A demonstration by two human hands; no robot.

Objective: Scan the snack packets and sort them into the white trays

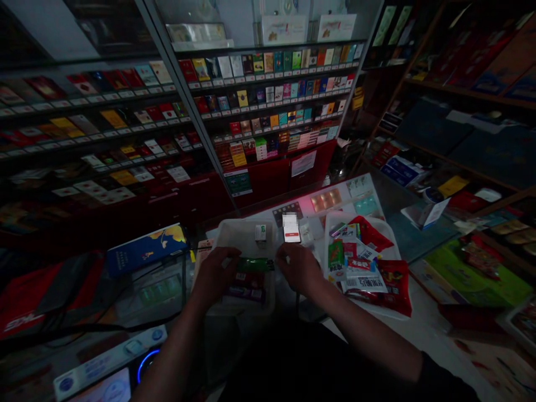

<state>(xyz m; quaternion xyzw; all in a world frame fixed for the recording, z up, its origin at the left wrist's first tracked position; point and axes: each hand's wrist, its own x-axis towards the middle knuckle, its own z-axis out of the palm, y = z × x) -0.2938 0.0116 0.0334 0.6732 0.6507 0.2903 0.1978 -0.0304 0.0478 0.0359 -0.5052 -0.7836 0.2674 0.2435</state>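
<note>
A white plastic tray (225, 230) is in front of me on the counter. My left hand (218, 273) reaches over its left side, fingers closed at the left end of a shiny green packet (254, 264). Below that packet, dark red and purple packets (247, 287) lie in the tray, and a small white box with a green mark (260, 233) is near its far edge. My right hand (299, 268) is just past the tray's right rim, fingers curled together near the packet's right end. Whatever they may hold is hidden. A lit phone (291, 228) lies just beyond this hand.
To the right, a second white tray (396, 237) is heaped with colourful snack packets (360, 262). A blue box (146, 249) lies at left. Shelves of small packs (272, 92) line the wall ahead. At lower left, a device shows a glowing blue ring (144, 363).
</note>
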